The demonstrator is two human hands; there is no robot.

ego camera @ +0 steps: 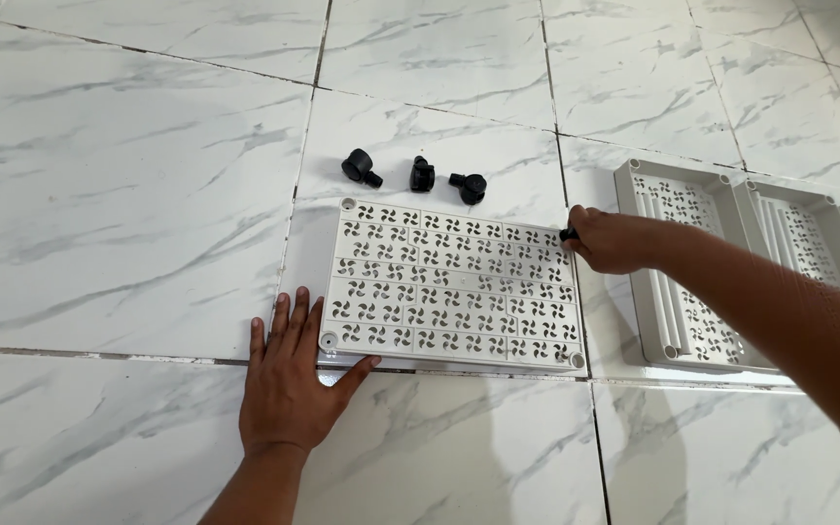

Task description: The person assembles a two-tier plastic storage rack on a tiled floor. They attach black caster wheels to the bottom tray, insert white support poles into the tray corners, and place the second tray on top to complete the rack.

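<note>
Perforated white plastic panel [449, 287] lies flat on the marble-tiled floor [128, 194] between your hands, a rectangle ribbed into small squares, each cut with a pinwheel-shaped vent, and with a round socket at every corner. Your left hand [289, 384] rests palm down with fingers spread, its fingertips and thumb against the panel's near left corner. Your right hand [607, 240] is closed at the far right corner, pinching a small black caster [568, 234] of which only a bit shows past your fingers. Beyond the panel, well ahead of your left hand, three more black casters [418, 174] lie loose in a row. Just past your right forearm, white plastic trays [731, 262] with slotted and perforated bottoms stand side by side, nothing inside them.
</note>
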